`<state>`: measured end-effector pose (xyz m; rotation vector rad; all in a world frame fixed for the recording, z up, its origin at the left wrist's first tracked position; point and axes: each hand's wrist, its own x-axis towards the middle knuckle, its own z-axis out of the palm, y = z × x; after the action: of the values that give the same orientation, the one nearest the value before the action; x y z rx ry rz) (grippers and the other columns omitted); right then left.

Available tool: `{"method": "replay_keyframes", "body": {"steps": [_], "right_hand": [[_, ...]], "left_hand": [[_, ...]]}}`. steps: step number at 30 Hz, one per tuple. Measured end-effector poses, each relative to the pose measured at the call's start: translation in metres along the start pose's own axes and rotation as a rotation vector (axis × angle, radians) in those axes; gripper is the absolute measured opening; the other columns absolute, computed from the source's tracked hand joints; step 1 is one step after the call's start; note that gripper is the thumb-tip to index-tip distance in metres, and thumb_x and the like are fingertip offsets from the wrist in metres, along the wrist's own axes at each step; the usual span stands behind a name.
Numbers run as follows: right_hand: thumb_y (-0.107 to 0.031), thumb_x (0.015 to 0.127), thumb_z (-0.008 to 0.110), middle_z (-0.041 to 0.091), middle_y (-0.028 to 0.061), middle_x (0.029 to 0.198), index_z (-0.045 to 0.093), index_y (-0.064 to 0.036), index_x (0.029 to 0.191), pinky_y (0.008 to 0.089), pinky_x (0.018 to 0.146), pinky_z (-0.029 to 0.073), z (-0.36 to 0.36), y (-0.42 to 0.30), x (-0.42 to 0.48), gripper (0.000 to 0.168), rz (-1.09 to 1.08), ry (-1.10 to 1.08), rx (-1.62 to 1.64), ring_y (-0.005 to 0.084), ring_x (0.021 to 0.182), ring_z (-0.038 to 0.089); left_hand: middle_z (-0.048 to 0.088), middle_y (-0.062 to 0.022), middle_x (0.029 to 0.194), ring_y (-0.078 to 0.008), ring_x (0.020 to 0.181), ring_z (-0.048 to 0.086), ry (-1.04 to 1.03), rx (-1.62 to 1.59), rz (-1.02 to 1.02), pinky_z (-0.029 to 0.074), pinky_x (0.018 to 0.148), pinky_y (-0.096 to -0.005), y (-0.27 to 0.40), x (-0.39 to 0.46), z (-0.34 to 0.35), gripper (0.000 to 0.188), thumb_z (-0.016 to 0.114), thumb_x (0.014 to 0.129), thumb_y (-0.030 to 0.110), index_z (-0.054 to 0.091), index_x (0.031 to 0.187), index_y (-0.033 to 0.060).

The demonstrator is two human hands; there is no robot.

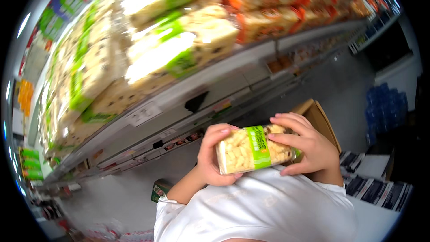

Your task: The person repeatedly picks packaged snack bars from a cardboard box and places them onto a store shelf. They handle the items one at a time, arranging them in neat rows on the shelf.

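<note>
In front of my white shirt I hold a clear-wrapped block of puffed snack cake with a green paper band around its middle. My left hand grips its left end, thumb above and fingers underneath. Across the right end lies my right hand, its fingers spread over the top and its thumb at the lower side. Dark bits show in the pale cake. Similar green-banded packs are stacked on the shelf beyond my hands, blurred and partly washed out by glare.
Orange-wrapped packs fill the shelf's right part. A price tag hangs on the shelf edge. Behind my right hand stands an open cardboard box. Blue bottles stand at right, and a green box sits on the floor.
</note>
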<state>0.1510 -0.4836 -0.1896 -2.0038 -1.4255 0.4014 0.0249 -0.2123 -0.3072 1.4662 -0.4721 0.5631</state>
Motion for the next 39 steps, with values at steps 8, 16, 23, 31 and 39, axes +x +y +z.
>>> {"method": "replay_keyframes", "body": {"steps": [8, 16, 23, 31, 39], "right_hand": [[-0.045, 0.076, 0.095, 0.047, 0.0246, 0.165, 0.069, -0.013, 0.146, 0.0662, 0.12, 0.035, 0.017, -0.017, 0.087, 0.082, -0.347, -0.036, 0.246, 0.0536, 0.153, 0.04], [-0.04, 0.088, 0.083, 0.057, 0.0212, 0.152, 0.068, -0.016, 0.145, 0.0675, 0.115, 0.04, 0.036, -0.062, 0.153, 0.064, -0.592, -0.192, -0.089, 0.0462, 0.141, 0.055], [-0.04, 0.081, 0.087, 0.062, 0.0186, 0.121, 0.071, -0.013, 0.143, 0.0509, 0.095, 0.053, 0.005, -0.082, 0.167, 0.069, -0.592, -0.076, -0.128, 0.0368, 0.106, 0.064], [-0.028, 0.057, 0.097, 0.066, 0.0157, 0.121, 0.075, -0.012, 0.135, 0.0493, 0.095, 0.054, -0.072, -0.114, 0.17, 0.082, -0.339, 0.553, -0.907, 0.0366, 0.107, 0.067], [-0.026, 0.058, 0.101, 0.07, 0.0135, 0.125, 0.071, -0.014, 0.136, 0.0489, 0.103, 0.052, -0.098, -0.078, 0.226, 0.083, -0.46, 0.282, -0.66, 0.037, 0.117, 0.067]], "left_hand": [[0.059, -0.0252, 0.144, -0.0388, 0.131, 0.064, 0.242, -1.309, -0.546, 0.056, 0.11, -0.0526, 0.001, -0.005, -0.027, 0.099, 0.073, 0.082, 0.059, 0.044, 0.157, 0.0014], [0.059, -0.0216, 0.153, -0.0368, 0.135, 0.064, 0.126, -1.958, -0.57, 0.051, 0.115, -0.0505, -0.001, -0.005, -0.022, 0.076, 0.061, 0.098, 0.051, 0.05, 0.158, 0.0063], [0.055, -0.0179, 0.156, -0.0321, 0.135, 0.063, 0.059, -1.067, -0.465, 0.049, 0.115, -0.0463, -0.006, -0.014, -0.024, 0.072, 0.062, 0.104, 0.048, 0.046, 0.159, 0.0055], [0.055, -0.0207, 0.15, -0.0249, 0.109, 0.068, 0.014, -0.42, -0.229, 0.052, 0.091, -0.0357, 0.053, 0.001, -0.088, 0.066, 0.068, 0.107, 0.045, 0.05, 0.154, 0.0013], [0.065, -0.0214, 0.135, -0.0243, 0.104, 0.07, 0.072, -0.41, -0.182, 0.054, 0.088, -0.0344, 0.051, -0.01, -0.1, 0.05, 0.069, 0.106, 0.034, 0.062, 0.139, -0.0022]]}}
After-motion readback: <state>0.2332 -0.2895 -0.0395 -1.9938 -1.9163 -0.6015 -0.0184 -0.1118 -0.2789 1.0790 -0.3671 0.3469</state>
